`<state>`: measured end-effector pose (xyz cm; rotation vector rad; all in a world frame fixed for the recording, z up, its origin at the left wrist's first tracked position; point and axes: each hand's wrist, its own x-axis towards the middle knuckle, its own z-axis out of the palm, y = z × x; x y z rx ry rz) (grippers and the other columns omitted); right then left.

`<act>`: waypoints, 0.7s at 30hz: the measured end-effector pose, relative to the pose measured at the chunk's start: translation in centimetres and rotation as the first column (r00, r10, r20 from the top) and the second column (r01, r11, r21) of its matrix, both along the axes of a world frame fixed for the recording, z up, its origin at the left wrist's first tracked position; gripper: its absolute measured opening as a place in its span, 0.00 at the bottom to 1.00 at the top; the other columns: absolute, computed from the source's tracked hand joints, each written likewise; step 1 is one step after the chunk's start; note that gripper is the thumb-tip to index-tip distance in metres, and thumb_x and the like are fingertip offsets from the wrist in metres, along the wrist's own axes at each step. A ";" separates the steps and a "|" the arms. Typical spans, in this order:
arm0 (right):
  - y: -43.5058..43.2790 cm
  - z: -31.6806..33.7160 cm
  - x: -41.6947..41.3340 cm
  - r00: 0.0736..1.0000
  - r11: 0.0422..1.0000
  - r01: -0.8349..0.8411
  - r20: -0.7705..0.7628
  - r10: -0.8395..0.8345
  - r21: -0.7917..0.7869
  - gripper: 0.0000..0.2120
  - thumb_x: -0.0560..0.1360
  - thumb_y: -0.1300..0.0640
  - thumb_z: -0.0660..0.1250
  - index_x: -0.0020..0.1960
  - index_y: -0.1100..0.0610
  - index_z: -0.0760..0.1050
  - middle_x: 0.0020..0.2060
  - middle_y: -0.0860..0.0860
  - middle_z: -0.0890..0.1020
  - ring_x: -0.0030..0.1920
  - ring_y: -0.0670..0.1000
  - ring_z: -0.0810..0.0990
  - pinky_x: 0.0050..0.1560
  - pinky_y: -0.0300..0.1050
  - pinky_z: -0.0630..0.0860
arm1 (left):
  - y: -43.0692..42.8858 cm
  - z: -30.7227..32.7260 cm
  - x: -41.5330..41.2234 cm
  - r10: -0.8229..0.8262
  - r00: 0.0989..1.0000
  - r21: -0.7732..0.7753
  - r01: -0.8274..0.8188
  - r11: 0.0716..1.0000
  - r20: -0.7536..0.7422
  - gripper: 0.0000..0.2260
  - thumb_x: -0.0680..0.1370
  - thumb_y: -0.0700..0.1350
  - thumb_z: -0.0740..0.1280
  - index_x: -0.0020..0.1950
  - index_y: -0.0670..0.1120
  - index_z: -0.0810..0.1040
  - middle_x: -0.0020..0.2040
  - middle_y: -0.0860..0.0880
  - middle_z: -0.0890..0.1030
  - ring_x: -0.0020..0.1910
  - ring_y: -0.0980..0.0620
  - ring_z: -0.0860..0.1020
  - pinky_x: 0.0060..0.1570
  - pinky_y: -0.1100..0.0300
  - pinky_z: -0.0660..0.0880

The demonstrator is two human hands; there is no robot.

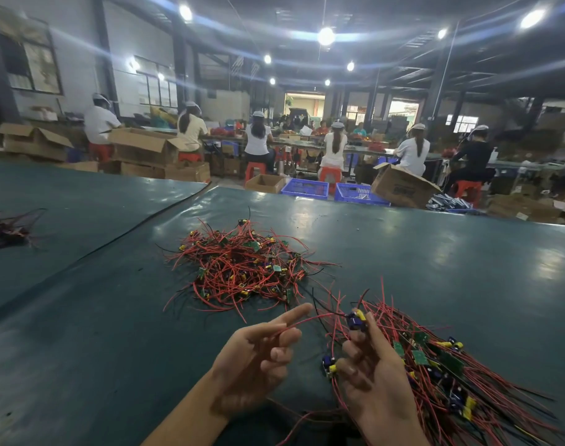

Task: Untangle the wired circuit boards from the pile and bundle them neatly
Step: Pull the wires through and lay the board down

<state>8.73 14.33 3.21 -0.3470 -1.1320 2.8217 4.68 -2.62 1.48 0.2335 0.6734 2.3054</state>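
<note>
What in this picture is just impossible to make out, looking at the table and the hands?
- Head view: how many boards lie in the tangled pile; its red wires overlap and the boards are too small.
- Head view: the near end of the bundle; the right hand covers part, the bottom edge cuts the rest.
- Head view: the dark tangle at far left; cut by the left edge and dim.
</note>
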 end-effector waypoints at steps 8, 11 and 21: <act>-0.5 -0.3 -0.1 0.998 0.991 0.018 -0.062 -0.010 0.132 0.15 0.68 0.55 0.69 0.48 0.65 0.81 0.26 0.53 0.75 0.21 0.44 0.68 0.16 0.35 0.62 | 2.5 -0.7 0.9 -0.010 0.929 -0.286 -0.104 0.953 -0.369 0.42 0.63 0.74 0.67 0.68 0.48 0.75 0.64 0.46 0.79 0.57 0.49 0.79 0.48 0.55 0.76; -0.8 -0.7 -0.2 0.999 0.960 0.014 -0.042 -0.002 0.279 0.15 0.66 0.57 0.71 0.46 0.67 0.82 0.27 0.56 0.77 0.22 0.46 0.70 0.17 0.36 0.64 | 3.9 -0.9 1.6 0.053 0.877 -0.350 -0.246 0.904 -0.478 0.31 0.65 0.63 0.75 0.62 0.48 0.79 0.54 0.49 0.82 0.50 0.52 0.81 0.46 0.59 0.77; -1.5 -1.0 -0.2 1.000 0.873 -0.012 -0.007 0.018 0.487 0.09 0.74 0.60 0.70 0.37 0.59 0.85 0.43 0.71 0.81 0.39 0.63 0.79 0.44 0.54 0.77 | 3.3 -0.2 1.0 0.357 0.810 -0.395 -0.551 0.735 -0.465 0.14 0.67 0.50 0.72 0.47 0.42 0.85 0.47 0.39 0.85 0.44 0.46 0.84 0.42 0.58 0.80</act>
